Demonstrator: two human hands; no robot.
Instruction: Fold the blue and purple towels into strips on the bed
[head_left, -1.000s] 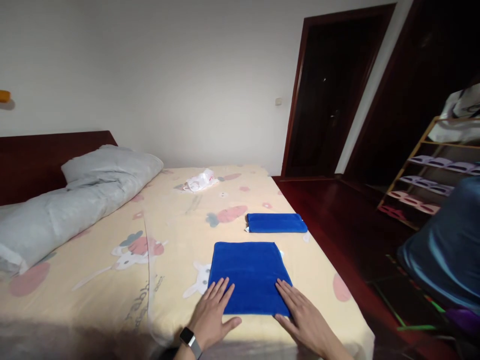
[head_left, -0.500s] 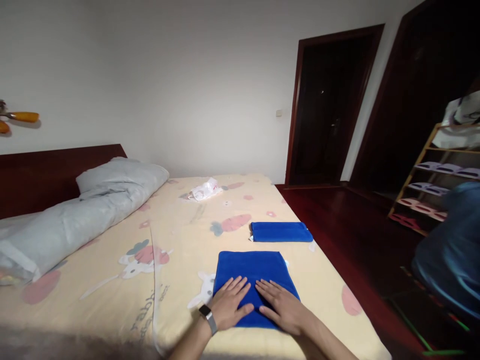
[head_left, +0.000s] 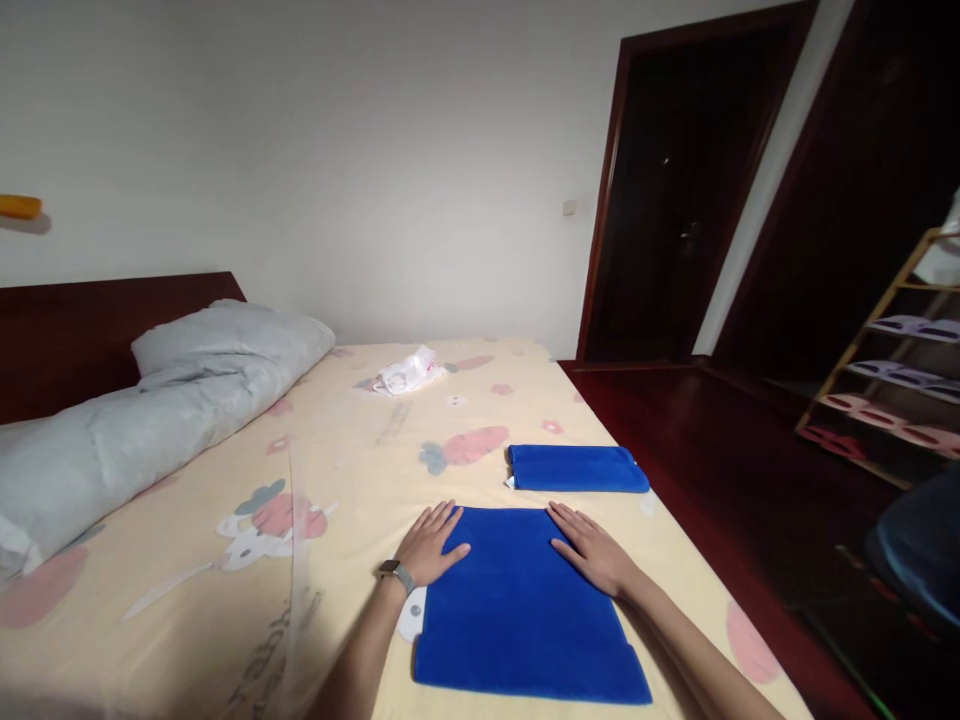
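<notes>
Resting on cloth: both hands, palms down, at the two far corners of the spread blue cloth (head_left: 529,610).
Left hand (head_left: 429,548): far left corner; fingers straight and close together, thumb spread wide onto the blue; gripping nothing. Watch (head_left: 390,568) on this wrist.
Right hand (head_left: 592,552): far right corner; fingers extended, thumb well apart and lying over the cloth; nothing grasped.
Spread blue cloth: flat on the bed (head_left: 367,500), nearer its right edge than the headboard (head_left: 112,325); wider at the near end.
Folded blue cloth (head_left: 577,468): just beyond, not touching the spread one; its right end reaches the bed's right edge. Small white tag (head_left: 511,482) at its left end.
White bag (head_left: 409,370): crumpled, near the bed's far edge.
Grey quilt (head_left: 180,400): bunched along the headboard side.
Off the bed: dark door (head_left: 660,220) past the far right corner; slipper rack (head_left: 894,290) well right.
</notes>
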